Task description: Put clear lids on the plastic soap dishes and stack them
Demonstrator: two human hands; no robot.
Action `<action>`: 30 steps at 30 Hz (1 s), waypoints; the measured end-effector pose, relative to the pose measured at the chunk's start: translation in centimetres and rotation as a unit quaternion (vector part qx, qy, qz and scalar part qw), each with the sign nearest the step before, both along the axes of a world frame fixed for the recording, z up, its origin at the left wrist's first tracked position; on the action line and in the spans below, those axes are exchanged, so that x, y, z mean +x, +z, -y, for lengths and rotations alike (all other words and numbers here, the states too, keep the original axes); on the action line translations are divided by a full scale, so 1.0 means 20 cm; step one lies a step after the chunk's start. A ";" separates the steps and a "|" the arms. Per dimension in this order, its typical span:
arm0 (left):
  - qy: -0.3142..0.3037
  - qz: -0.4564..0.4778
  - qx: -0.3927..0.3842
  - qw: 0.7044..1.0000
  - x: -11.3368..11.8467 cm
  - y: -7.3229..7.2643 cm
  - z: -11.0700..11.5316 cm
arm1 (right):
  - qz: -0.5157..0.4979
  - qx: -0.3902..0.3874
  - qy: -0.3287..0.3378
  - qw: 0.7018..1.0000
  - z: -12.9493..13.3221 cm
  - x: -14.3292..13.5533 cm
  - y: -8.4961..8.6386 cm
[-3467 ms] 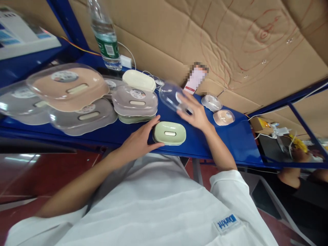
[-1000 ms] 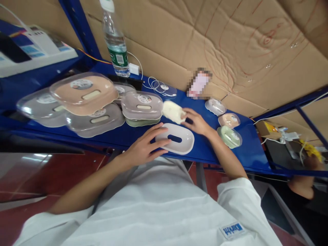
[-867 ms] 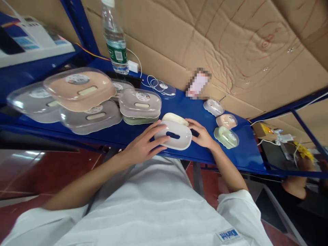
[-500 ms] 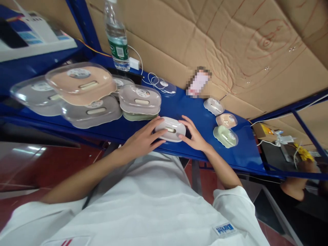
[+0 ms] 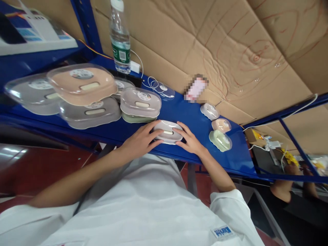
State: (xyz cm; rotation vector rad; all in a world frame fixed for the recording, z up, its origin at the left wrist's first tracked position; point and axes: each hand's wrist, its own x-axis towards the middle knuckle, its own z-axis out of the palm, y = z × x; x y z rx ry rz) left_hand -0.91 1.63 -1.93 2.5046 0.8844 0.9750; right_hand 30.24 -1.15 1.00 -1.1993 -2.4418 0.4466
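A small pale-grey oval box (image 5: 167, 136) with a cream bar across the middle of its top lies at the front edge of the blue table. My left hand (image 5: 139, 140) grips its left end, with fingertips on the top and along the near side. From the right, my right hand (image 5: 190, 140) holds the other end, its fingers resting over the top and near edge. Close behind my left hand, a grey box with a clear lid (image 5: 140, 101) is stacked on a green one (image 5: 139, 118).
Larger lidded boxes, including a peach one (image 5: 84, 85), are piled at the left. Small white (image 5: 210, 111), peach (image 5: 220, 125) and green (image 5: 220, 140) boxes stand at the right. Behind are a water bottle (image 5: 120, 51), clear lid (image 5: 165, 90) and blurred-out phone-like item (image 5: 196, 89). Another person's arm (image 5: 283, 188) shows far right.
My right hand's fingers have come further in over the box's top. The box remains between both hands, and the camera view has shifted slightly.
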 end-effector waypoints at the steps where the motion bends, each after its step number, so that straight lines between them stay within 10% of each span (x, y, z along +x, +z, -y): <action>1: 0.002 0.007 0.002 1.000 0.00 0.00 0.00 | -0.001 0.000 0.003 1.000 -0.01 0.01 0.01; 15: -0.016 -0.016 0.054 0.998 -0.03 0.00 -0.01 | 0.098 0.081 -0.116 0.985 -0.99 -0.29 0.05; 25: 0.003 0.001 -0.047 0.999 -0.02 0.01 -0.01 | -0.044 0.102 -0.128 0.985 -0.21 0.12 0.05; 30: 0.021 -0.009 -0.085 0.996 -0.01 0.01 0.00 | 0.016 0.102 -0.060 0.993 0.03 0.02 0.01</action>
